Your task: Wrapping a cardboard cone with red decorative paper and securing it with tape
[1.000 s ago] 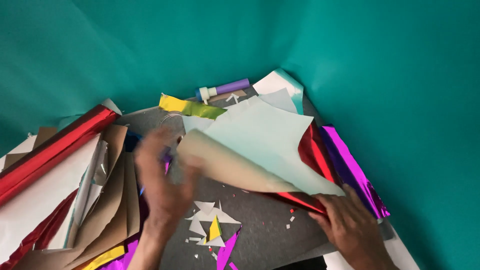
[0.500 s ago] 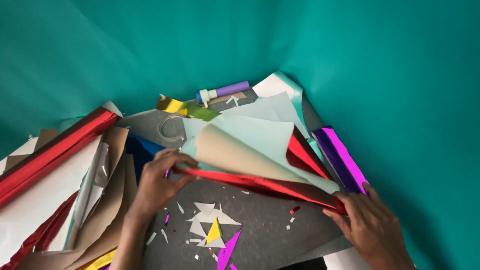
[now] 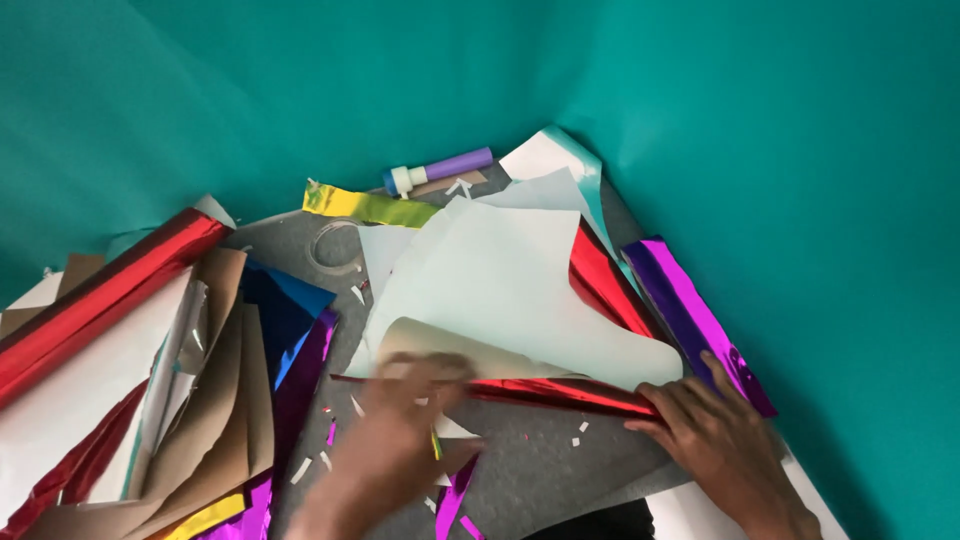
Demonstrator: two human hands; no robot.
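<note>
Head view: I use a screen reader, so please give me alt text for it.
Two bare hands press a folded red foil sheet flat on a grey mat, the left hand blurred, the right hand at the fold's end. Pale paper, purple foil and a glue stick lie around.

We see a teal backdrop (image 3: 500,90) filling the space all around, creased in soft folds. Below it lies a grey felt-like mat (image 3: 560,465), under even, soft light.
</note>
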